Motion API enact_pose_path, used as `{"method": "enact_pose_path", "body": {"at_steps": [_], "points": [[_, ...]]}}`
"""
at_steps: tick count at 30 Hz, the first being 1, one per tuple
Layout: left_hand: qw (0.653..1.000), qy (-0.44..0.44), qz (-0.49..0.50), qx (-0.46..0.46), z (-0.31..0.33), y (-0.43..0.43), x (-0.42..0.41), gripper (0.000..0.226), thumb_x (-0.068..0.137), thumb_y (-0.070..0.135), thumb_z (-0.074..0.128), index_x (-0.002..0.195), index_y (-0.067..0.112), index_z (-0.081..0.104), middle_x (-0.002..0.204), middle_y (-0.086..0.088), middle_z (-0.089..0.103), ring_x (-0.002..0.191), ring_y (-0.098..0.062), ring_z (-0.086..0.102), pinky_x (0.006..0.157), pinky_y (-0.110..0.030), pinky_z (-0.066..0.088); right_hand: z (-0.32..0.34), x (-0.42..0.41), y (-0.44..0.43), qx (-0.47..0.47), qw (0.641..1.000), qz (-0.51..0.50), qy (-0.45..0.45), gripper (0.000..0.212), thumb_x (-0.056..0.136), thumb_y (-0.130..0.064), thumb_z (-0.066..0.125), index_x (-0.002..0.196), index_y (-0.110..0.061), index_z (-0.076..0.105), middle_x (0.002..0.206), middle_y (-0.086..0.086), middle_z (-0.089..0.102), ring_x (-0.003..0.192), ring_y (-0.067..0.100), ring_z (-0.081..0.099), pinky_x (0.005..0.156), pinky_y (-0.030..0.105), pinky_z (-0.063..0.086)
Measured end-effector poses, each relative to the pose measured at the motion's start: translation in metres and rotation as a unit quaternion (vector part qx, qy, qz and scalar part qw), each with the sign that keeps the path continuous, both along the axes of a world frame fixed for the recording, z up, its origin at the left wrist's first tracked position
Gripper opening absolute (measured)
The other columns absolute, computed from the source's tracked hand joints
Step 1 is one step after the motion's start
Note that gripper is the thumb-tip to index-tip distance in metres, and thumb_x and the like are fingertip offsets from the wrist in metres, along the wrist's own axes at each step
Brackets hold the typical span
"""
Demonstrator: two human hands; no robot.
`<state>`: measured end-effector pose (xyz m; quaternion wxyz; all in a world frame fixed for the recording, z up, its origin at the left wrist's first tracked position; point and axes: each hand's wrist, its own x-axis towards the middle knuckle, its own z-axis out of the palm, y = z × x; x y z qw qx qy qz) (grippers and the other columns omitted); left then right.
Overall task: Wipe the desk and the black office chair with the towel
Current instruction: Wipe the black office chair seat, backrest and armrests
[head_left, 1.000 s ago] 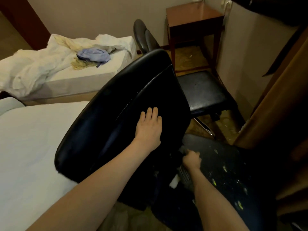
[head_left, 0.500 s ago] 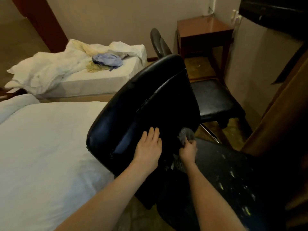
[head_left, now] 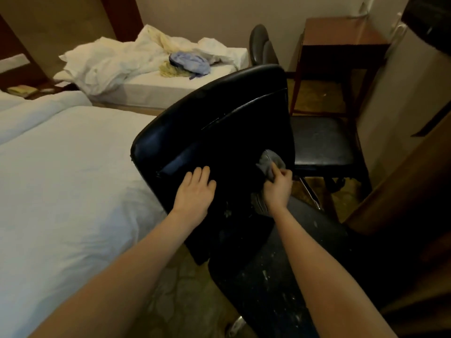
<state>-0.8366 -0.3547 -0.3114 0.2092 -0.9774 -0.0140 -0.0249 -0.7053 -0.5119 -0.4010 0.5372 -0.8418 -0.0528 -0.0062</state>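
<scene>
Head view: left hand (head_left: 195,191) flat, fingers straight on black office chair (head_left: 219,123); right hand (head_left: 278,189) pinches towel (head_left: 269,163)

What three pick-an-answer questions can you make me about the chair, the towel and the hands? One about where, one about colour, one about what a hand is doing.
1. Where is the towel?
A. In a bucket
B. Against the chair back
C. On the floor

2. What colour is the chair back?
A. Black
B. Red
C. White

3. What is the left hand doing?
A. Gripping the towel
B. Resting flat on the chair back
C. Pointing at the ceiling

Answers:
1. B, because the right hand grips the towel and presses it to the chair back.
2. A, because the whole back looks shiny black.
3. B, because its fingers lie straight on the black surface and hold nothing.
</scene>
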Motion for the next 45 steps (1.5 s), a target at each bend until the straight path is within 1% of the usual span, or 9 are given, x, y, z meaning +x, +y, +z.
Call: {"method": "enact_pose_path", "body": {"at_steps": [4,11,16,22,31,34,37,41,45], "points": [[0.994,-0.101,0.008,-0.035,-0.022,0.003,-0.007,0.041,0.041,0.01,0.086,0.076,0.009,0.067,0.079,-0.012,0.058,0.066,-0.031,0.056,0.054,-0.033,0.042,0.023,-0.014,0.02,-0.027,0.977,0.053,-0.205,0.054,0.085,0.011,0.049,0.135,-0.01,0.05,0.116,0.02,0.046,0.103,0.035,0.045,0.091,0.028,0.034],[0.935,-0.311,0.006,-0.17,-0.084,0.024,-0.018,0.033,0.07,0.017,0.048,0.098,0.01,0.063,0.098,-0.012,0.059,0.086,-0.029,0.05,0.064,-0.037,0.046,-0.034,-0.022,0.052,-0.121,0.881,0.114,-0.442,0.058,0.075,0.002,0.057,0.131,-0.012,0.051,0.112,0.006,0.038,0.093,0.027,0.039,0.075,0.033,0.045],[0.893,-0.417,-0.071,-0.155,-0.125,0.039,-0.01,0.032,0.073,0.019,0.046,0.101,0.013,0.059,0.105,-0.011,0.057,0.095,-0.025,0.04,0.076,-0.033,0.031,-0.081,-0.015,0.075,-0.055,0.857,0.051,-0.509,0.052,0.079,-0.008,0.043,0.131,-0.011,0.05,0.109,0.005,0.037,0.092,0.026,0.038,0.078,0.028,0.034],[0.876,-0.457,-0.107,-0.108,-0.128,0.05,0.003,0.031,0.072,0.021,0.049,0.099,0.012,0.061,0.105,-0.013,0.057,0.093,-0.023,0.037,0.075,-0.029,0.026,-0.072,-0.004,0.077,-0.034,0.847,0.017,-0.53,0.048,0.077,-0.017,0.045,0.121,-0.008,0.063,0.098,0.021,0.057,0.087,0.033,0.054,0.064,0.033,0.048],[0.827,-0.538,-0.11,-0.12,-0.155,0.04,0.0,0.032,0.076,0.018,0.051,0.105,0.007,0.058,0.116,-0.018,0.05,0.104,-0.037,0.047,0.084,-0.037,0.038,-0.062,0.007,0.065,-0.103,0.865,0.052,-0.489,0.057,0.086,-0.019,0.056,0.14,-0.029,0.043,0.143,0.009,0.034,0.128,0.031,0.031,0.106,0.039,0.03],[0.777,-0.586,-0.052,-0.222,-0.168,0.037,-0.003,0.032,0.08,0.02,0.057,0.109,0.006,0.052,0.118,-0.017,0.043,0.111,-0.034,0.041,0.092,-0.036,0.034,-0.062,0.012,0.068,-0.047,0.866,0.12,-0.484,0.059,0.08,-0.008,0.055,0.137,-0.023,0.049,0.143,0.01,0.042,0.13,0.03,0.04,0.109,0.033,0.033],[0.703,-0.588,0.012,-0.4,-0.173,0.031,-0.007,0.025,0.082,0.02,0.062,0.101,0.011,0.049,0.11,-0.011,0.045,0.106,-0.028,0.043,0.086,-0.031,0.032,-0.088,0.003,0.068,-0.051,0.841,0.155,-0.515,0.054,0.071,-0.006,0.055,0.125,-0.014,0.063,0.126,0.013,0.06,0.115,0.033,0.055,0.099,0.032,0.042],[0.663,-0.559,0.019,-0.498,-0.165,0.031,-0.017,0.007,0.087,0.011,0.051,0.091,0.017,0.051,0.082,0.004,0.05,0.086,-0.02,0.049,0.074,-0.028,0.036,-0.174,-0.02,0.04,-0.084,0.783,0.242,-0.566,0.044,0.064,-0.009,0.061,0.107,-0.011,0.071,0.103,0.01,0.07,0.086,0.032,0.063,0.081,0.024,0.043],[0.626,-0.545,0.022,-0.558,-0.172,0.023,-0.027,0.029,0.089,0.003,0.041,0.103,0.018,0.06,0.079,0.009,0.053,0.067,-0.009,0.049,0.059,-0.015,0.041,-0.186,-0.015,-0.012,-0.191,0.691,0.335,-0.611,0.032,0.066,-0.009,0.063,0.095,-0.013,0.074,0.09,0.006,0.07,0.075,0.028,0.062,0.069,0.029,0.053]]}}
